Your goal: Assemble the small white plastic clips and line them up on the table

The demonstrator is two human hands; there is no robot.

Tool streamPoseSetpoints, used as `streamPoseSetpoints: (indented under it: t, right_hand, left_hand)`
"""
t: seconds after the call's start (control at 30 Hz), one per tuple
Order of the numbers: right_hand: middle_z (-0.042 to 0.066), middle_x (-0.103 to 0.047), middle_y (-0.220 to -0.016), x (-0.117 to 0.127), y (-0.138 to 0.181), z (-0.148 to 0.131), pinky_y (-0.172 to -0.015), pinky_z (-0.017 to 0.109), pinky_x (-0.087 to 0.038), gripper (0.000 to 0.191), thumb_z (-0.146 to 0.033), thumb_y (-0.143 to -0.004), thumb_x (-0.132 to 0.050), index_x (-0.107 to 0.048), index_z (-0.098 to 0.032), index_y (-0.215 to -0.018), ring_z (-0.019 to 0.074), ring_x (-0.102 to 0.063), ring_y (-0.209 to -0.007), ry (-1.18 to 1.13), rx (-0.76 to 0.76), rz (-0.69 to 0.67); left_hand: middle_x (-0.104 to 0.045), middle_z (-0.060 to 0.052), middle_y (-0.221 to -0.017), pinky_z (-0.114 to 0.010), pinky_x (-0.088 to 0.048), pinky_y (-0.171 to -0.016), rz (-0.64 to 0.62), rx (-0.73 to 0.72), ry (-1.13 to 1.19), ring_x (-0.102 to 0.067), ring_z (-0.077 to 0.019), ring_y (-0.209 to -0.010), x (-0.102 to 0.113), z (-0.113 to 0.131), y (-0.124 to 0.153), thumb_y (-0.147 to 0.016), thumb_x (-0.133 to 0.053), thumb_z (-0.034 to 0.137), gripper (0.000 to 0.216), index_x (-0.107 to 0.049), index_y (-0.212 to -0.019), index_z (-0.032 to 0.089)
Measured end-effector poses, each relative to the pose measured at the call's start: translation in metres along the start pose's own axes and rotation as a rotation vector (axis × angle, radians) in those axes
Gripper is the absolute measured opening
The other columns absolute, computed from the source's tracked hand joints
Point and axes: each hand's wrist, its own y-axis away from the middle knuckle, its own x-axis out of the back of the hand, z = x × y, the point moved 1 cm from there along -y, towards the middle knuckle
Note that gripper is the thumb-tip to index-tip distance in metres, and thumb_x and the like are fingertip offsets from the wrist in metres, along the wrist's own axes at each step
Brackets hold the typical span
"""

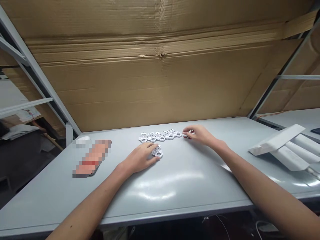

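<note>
My left hand (141, 156) lies on the grey table (175, 180), fingers curled onto a small white plastic part (158, 151) with round holes. Just behind it, a row of several similar white parts (160, 135) runs left to right. My right hand (198, 135) rests at the right end of that row, fingers closed around a small item with a red edge (187, 136), mostly hidden by the fingers.
A blurred-out object (92, 158) lies at the left of the table. White foam or plastic pieces (285, 143) sit at the right edge. A large cardboard sheet (160, 76) stands behind the table, with metal frame posts (37, 73) at both sides.
</note>
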Motion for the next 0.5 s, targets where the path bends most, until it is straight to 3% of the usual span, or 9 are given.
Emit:
streamPoseSetpoints:
  t: [0.17,0.3,0.5]
  right_hand:
    - [0.005,-0.073,-0.083,-0.002,0.001,-0.008,-0.067,0.034,-0.046,0.030,-0.046,-0.088,-0.051,-0.067,-0.022,-0.081,0.0217,-0.064,-0.073,-0.093,0.015,0.056]
    - [0.007,-0.074,-0.087,-0.007,0.004,-0.026,-0.075,0.036,-0.050,0.032,-0.050,-0.087,-0.055,-0.069,-0.021,-0.090,0.0235,-0.068,-0.084,-0.336,0.038,0.051]
    - [0.008,-0.072,-0.092,-0.022,0.010,-0.051,-0.086,0.039,-0.052,0.036,-0.051,-0.083,-0.065,-0.072,-0.018,-0.096,0.0224,-0.068,-0.090,-0.667,0.036,-0.126]
  left_hand:
    - [-0.059,-0.011,-0.127,-0.037,-0.049,-0.091,0.003,-0.009,-0.006,-0.058,-0.0271,-0.111,-0.001,0.000,0.000,-0.097,-0.050,0.041,0.044,-0.052,-0.135,0.020]
    - [-0.059,-0.012,-0.127,-0.037,-0.048,-0.090,0.008,-0.015,-0.012,-0.059,-0.0270,-0.109,-0.001,0.000,-0.001,-0.097,-0.051,0.040,0.044,-0.052,-0.135,0.019]
    - [-0.060,-0.011,-0.125,-0.036,-0.048,-0.089,0.013,-0.020,-0.012,-0.059,-0.0267,-0.108,-0.001,0.000,0.000,-0.096,-0.052,0.039,0.042,-0.052,-0.134,0.020]
